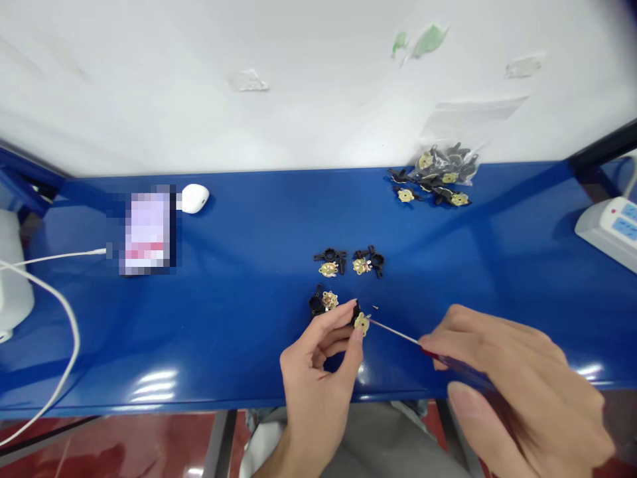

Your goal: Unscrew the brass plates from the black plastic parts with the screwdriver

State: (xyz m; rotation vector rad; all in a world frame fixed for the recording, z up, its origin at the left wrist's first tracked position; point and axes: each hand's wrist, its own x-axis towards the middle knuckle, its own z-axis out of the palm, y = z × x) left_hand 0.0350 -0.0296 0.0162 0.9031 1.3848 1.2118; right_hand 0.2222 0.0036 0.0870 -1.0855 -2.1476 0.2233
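Observation:
My left hand [318, 372] pinches a small black part with a round brass plate [360, 322] just above the blue table [239, 318]. My right hand [517, 378] grips a thin screwdriver with a red handle [398, 334]; its metal tip touches the brass plate. Another black-and-brass part [323, 302] lies just left of the held one. Two more such parts [331, 262] [368, 261] lie side by side a little farther back.
A clear bag with several black-and-brass parts [440, 176] lies at the back right. A phone [146, 232] with a white cable [50, 285] and a white earbud case [194, 198] sit at the left. A power strip [610, 229] is at the right edge.

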